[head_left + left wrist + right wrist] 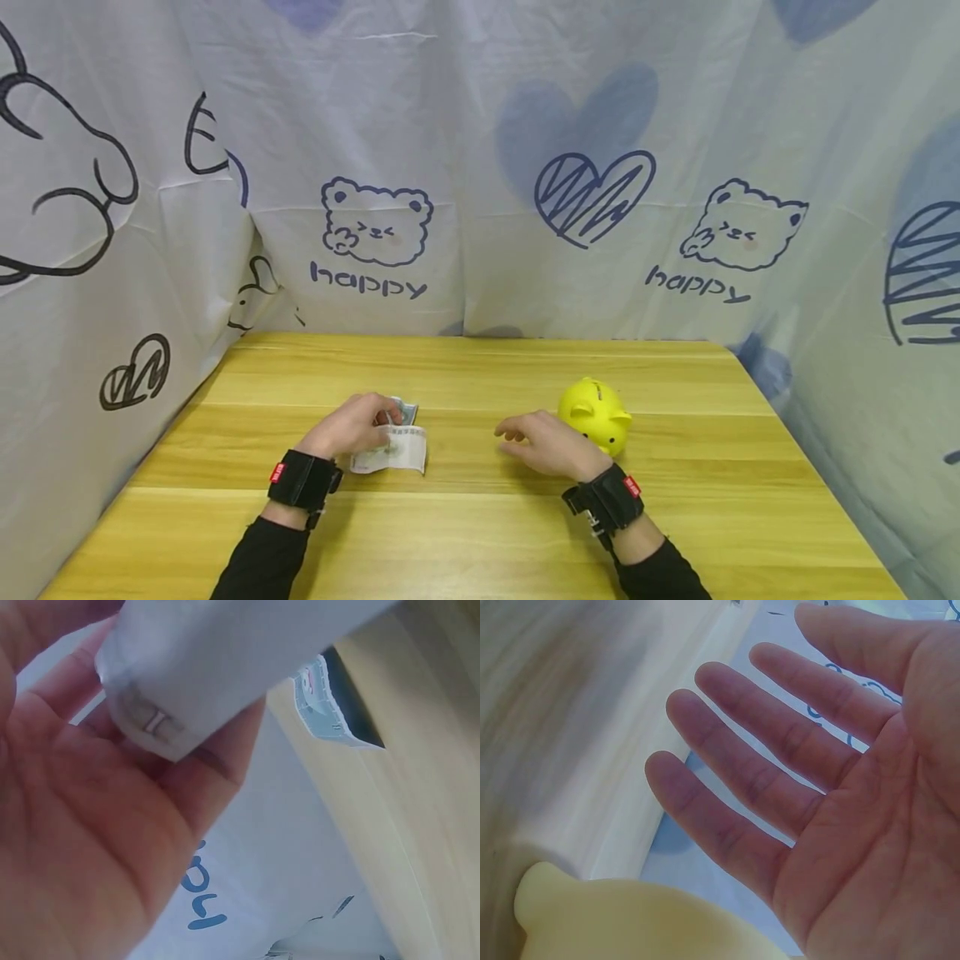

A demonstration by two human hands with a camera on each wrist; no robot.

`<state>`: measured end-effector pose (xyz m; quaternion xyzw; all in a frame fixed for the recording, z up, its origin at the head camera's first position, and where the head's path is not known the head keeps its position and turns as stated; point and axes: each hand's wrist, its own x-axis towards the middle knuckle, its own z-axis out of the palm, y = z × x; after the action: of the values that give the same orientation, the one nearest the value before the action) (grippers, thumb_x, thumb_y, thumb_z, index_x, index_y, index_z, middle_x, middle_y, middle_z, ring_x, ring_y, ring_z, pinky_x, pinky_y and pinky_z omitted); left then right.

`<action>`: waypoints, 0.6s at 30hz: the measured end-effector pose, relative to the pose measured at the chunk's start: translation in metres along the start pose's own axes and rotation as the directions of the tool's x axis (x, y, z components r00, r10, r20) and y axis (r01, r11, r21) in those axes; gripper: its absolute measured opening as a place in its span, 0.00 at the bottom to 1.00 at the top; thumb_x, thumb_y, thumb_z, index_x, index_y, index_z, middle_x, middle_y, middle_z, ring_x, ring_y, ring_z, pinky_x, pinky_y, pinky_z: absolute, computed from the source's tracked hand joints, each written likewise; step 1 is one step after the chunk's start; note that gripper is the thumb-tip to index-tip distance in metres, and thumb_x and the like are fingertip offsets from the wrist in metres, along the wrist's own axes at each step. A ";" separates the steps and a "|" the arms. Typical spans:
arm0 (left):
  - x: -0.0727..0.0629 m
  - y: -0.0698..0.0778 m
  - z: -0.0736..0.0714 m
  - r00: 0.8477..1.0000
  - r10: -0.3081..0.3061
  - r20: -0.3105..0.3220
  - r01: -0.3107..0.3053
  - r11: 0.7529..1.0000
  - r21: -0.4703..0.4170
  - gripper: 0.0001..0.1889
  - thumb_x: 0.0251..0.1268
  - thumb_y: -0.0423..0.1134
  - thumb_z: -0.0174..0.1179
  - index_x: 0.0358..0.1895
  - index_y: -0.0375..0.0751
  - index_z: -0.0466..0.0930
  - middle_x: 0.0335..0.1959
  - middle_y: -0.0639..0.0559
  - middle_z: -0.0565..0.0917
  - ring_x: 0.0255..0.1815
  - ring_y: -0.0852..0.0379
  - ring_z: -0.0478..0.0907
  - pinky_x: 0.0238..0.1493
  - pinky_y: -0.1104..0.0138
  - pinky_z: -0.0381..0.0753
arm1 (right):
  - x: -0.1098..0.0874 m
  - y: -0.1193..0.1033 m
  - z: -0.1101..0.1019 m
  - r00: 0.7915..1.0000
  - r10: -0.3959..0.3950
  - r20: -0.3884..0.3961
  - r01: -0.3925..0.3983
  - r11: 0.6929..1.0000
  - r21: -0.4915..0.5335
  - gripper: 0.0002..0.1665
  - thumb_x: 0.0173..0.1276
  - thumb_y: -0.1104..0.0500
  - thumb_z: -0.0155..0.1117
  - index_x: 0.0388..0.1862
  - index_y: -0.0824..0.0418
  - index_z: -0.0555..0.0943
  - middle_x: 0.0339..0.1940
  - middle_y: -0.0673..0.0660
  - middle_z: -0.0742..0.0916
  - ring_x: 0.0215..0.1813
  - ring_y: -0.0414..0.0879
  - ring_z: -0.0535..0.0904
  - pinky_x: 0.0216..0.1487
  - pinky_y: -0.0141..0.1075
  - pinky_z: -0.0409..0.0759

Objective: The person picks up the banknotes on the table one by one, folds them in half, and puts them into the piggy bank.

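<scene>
A pale banknote (pixel 403 452) is pinched between the thumb and fingers of my left hand (pixel 347 428); in the left wrist view its curved, whitish side (pixel 199 664) covers part of the fingers. Just beyond it, a second, blue-green banknote (pixel 408 412) lies on the table with its edges lifted. My right hand (pixel 553 447) hovers over the table with nothing in it, its fingers spread and nearly straight in the right wrist view. Beside that hand stands a yellow piggy bank (pixel 587 406), a slot in its top and its face turned toward me, partly hidden behind the wrist.
The wood-grain table (pixel 465 542) spreads under both hands. A white curtain (pixel 480 267) printed with hearts, bears and "happy" hangs along the back and both sides. Black straps (pixel 303 479) circle both wrists.
</scene>
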<state>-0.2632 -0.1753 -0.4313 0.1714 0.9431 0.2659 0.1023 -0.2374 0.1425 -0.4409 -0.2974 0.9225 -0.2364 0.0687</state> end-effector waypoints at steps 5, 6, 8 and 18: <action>0.002 0.001 -0.001 1.000 0.011 -0.006 -0.011 1.000 -0.005 0.08 0.61 0.27 0.61 0.40 0.40 0.85 0.33 0.49 0.80 0.34 0.55 0.73 0.36 0.65 0.74 | 0.001 0.000 0.001 1.000 -0.006 -0.001 0.006 1.000 0.001 0.18 0.75 0.54 0.58 0.57 0.59 0.82 0.50 0.55 0.88 0.50 0.47 0.83 0.52 0.42 0.81; 0.002 0.001 -0.001 1.000 0.017 -0.010 -0.017 1.000 -0.005 0.07 0.62 0.27 0.61 0.40 0.40 0.85 0.33 0.49 0.81 0.34 0.55 0.73 0.36 0.65 0.75 | 0.001 -0.001 0.002 1.000 -0.006 0.000 0.006 1.000 0.004 0.18 0.75 0.54 0.58 0.57 0.59 0.82 0.50 0.55 0.88 0.50 0.47 0.83 0.52 0.42 0.81; 0.003 0.001 0.000 0.999 0.030 -0.021 -0.030 1.000 -0.004 0.07 0.63 0.28 0.61 0.40 0.41 0.85 0.35 0.50 0.82 0.34 0.55 0.74 0.37 0.64 0.75 | 0.002 0.000 0.002 1.000 -0.006 0.002 0.006 1.000 0.007 0.18 0.75 0.54 0.58 0.57 0.59 0.82 0.50 0.55 0.88 0.50 0.47 0.83 0.52 0.42 0.81; 0.006 0.007 0.008 0.987 0.133 -0.095 -0.132 0.991 0.016 0.07 0.65 0.29 0.62 0.41 0.44 0.85 0.36 0.52 0.84 0.34 0.60 0.76 0.38 0.64 0.78 | 0.005 -0.002 0.006 1.000 -0.014 -0.017 0.014 1.000 -0.015 0.17 0.74 0.53 0.59 0.56 0.59 0.83 0.46 0.52 0.89 0.47 0.43 0.83 0.50 0.38 0.82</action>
<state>-0.2649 -0.1634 -0.4344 0.2213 0.9348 0.2752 0.0383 -0.2386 0.1354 -0.4454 -0.3023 0.9227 -0.2322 0.0571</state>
